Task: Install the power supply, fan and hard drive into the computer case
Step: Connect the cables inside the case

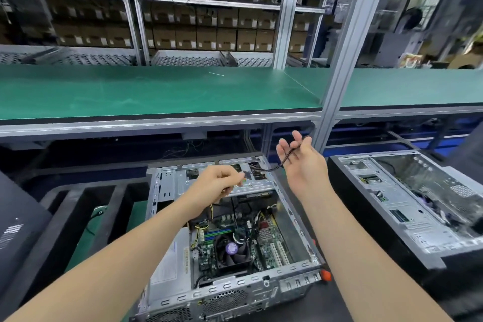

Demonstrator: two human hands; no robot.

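Fingers [236, 178] of the left hand [217, 183] are curled and pinch a small black connector [247, 175] above the drive cage [209, 180] at the far end of the open computer case [292, 268]. From the connector a thin black cable [271, 168] sags to the right hand [300, 165], which is raised palm-up past the case's far right corner. Its fingers [296, 138] are nearly straight and spread, and the cable lies across the palm between thumb and fingers. Inside the case, a silver power supply [167, 264] sits along the left wall, and a cooler fan [231, 248] with a purple centre sits on the motherboard [271, 243]. The case rests on a dark tabletop [300, 306]. A second open case [407, 204] stands to the right, apart from the first, and a green-matted shelf [156, 91] runs across behind.
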